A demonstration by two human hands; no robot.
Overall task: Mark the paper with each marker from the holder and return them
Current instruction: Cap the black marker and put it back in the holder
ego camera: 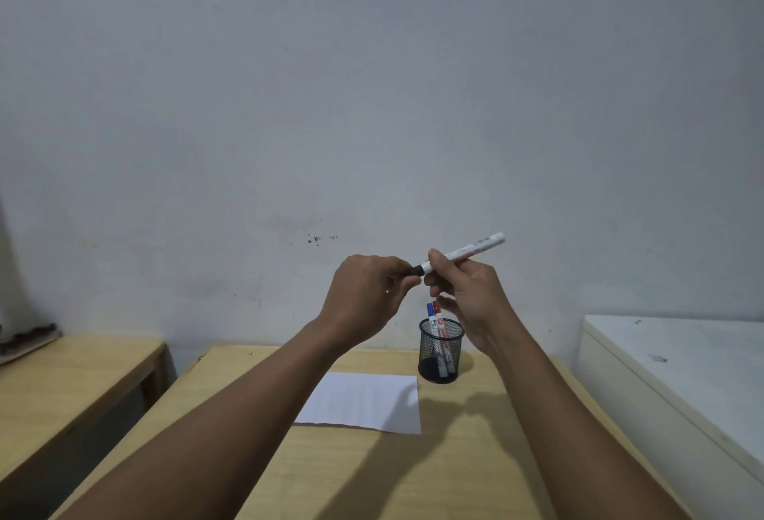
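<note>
Both hands were raised above the wooden table (475, 474), in front of the pale wall (372, 85). The right hand (467, 292) was closed around the barrel of a white marker (463, 251), which lay nearly level, its rear end tilted up and away to the right. The left hand (368, 292) was closed with its fingertips pinching the black cap (415, 270) at the marker's near end; whether the cap was fully seated or partly drawn off could not be determined. Taking the black mesh holder (440, 350) as the reference point: it stood upright on the table, directly below the right hand and well apart from the held marker. Inside the holder two markers stood leaning, a blue-capped marker (430, 314) and, touching it on the right, a red-capped marker (439, 314), both caps projecting above the rim. A white sheet of paper (364, 401) lay flat on the table just left of the holder and nearer the camera, its far right corner close beside the holder's base; no marks were discernible on it. The shadow of the right arm fell across the table surface in front of the holder. Well to the left of the holder stood a second wooden surface (70, 379), separated from the table by a gap. Well to the right of the holder stood a white cabinet top (682, 354).
</note>
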